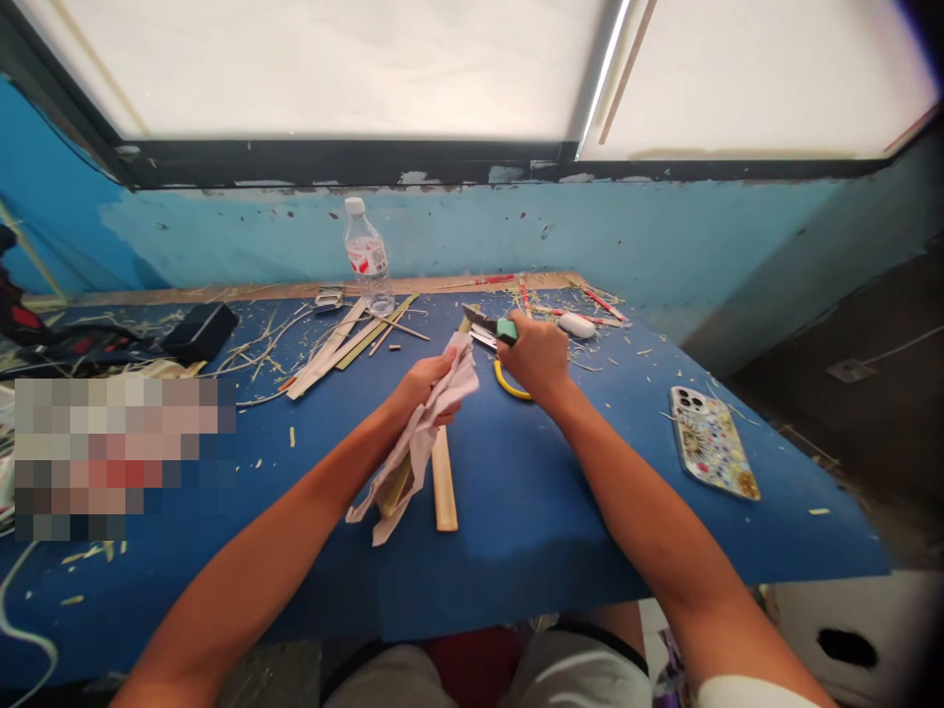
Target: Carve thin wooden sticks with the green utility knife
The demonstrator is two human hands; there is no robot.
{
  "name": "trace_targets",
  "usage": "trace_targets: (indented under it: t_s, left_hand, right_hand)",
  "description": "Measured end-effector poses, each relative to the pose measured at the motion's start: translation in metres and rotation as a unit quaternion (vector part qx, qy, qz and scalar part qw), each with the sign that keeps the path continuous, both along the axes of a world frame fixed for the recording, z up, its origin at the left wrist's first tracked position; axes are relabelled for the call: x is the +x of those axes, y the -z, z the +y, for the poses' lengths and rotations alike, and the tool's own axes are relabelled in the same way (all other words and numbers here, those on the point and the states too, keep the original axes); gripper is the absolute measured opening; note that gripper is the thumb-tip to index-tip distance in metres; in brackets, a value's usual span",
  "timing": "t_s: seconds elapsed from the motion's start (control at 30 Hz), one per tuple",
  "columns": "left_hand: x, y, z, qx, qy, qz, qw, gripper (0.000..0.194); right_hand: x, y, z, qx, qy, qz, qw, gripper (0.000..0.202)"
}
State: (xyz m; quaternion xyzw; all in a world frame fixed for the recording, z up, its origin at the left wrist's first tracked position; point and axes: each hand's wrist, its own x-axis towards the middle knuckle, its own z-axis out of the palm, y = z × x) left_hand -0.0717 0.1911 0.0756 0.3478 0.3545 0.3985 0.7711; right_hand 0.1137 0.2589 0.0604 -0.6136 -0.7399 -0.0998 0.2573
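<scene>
My left hand (435, 383) is closed around a bamboo strip (396, 489) wrapped in a pale pinkish cloth (447, 379). The strip's far end sticks out beyond the cloth. My right hand (537, 356) grips a knife (505, 329) with a green handle and dark blade, its blade at that protruding end; whether it cuts in I cannot tell. Under my right hand lies a tool with a yellow handle (510, 383), partly hidden. A flat piece of bamboo (443, 482) rests on the blue table below my left hand.
A plastic bottle (369, 261) stands near the wall beside several bamboo strips (331, 344). Shavings and red-and-white pieces (605, 307) litter the back, near a white oval object (576, 324). A phone (714, 442) lies at right, a black box (199, 332) at left.
</scene>
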Motion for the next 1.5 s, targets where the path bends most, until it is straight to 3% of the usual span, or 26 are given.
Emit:
trace_targets:
  t_s: [0.1, 0.23, 0.3, 0.4, 0.57, 0.77, 0.9, 1.07, 1.13, 1.23, 1.37, 1.5]
  left_hand:
    - [-0.001, -0.012, 0.002, -0.058, 0.049, -0.028, 0.997, 0.051]
    - [0.000, -0.021, -0.001, -0.075, 0.038, -0.011, 0.996, 0.054]
    - [0.000, -0.020, -0.001, -0.070, 0.018, 0.017, 0.997, 0.055]
    - [-0.002, -0.012, 0.004, -0.041, -0.027, 0.059, 0.997, 0.054]
    - [-0.004, 0.001, 0.009, 0.021, -0.093, 0.131, 0.987, 0.049]
    - [-0.002, 0.010, 0.005, 0.108, -0.121, 0.145, 0.976, 0.047]
    - [0.001, 0.011, 0.006, 0.104, -0.129, 0.159, 0.973, 0.048]
    - [0.009, 0.006, 0.002, 0.027, -0.040, 0.101, 0.994, 0.050]
    - [0.010, 0.008, 0.002, 0.033, -0.033, 0.111, 0.993, 0.048]
    - [0.007, 0.013, 0.007, 0.057, -0.071, 0.159, 0.983, 0.047]
    - [0.002, 0.023, 0.014, 0.117, -0.127, 0.173, 0.970, 0.053]
    - [0.000, 0.029, 0.012, 0.161, -0.130, 0.171, 0.963, 0.061]
  right_hand:
    - [0.004, -0.004, 0.012, -0.021, 0.026, 0.001, 0.999, 0.021]
    - [0.030, -0.006, 0.036, -0.101, 0.117, 0.077, 0.985, 0.028]
    - [0.043, -0.006, 0.043, -0.077, 0.151, 0.097, 0.981, 0.028]
    - [0.041, -0.002, 0.038, -0.040, 0.089, 0.092, 0.991, 0.025]
    - [0.009, 0.006, 0.020, -0.024, -0.044, 0.053, 0.997, 0.020]
    - [0.002, 0.010, 0.014, -0.060, -0.070, 0.019, 0.996, 0.021]
    - [0.003, 0.007, 0.019, -0.048, -0.027, -0.006, 0.998, 0.024]
    - [0.036, 0.001, 0.048, -0.101, 0.130, 0.075, 0.983, 0.029]
    - [0.048, 0.001, 0.054, -0.061, 0.161, 0.095, 0.980, 0.030]
    - [0.044, 0.004, 0.049, -0.037, 0.099, 0.099, 0.989, 0.025]
    - [0.015, 0.009, 0.033, -0.022, -0.035, 0.097, 0.994, 0.021]
    - [0.003, 0.013, 0.025, -0.034, -0.099, 0.083, 0.991, 0.020]
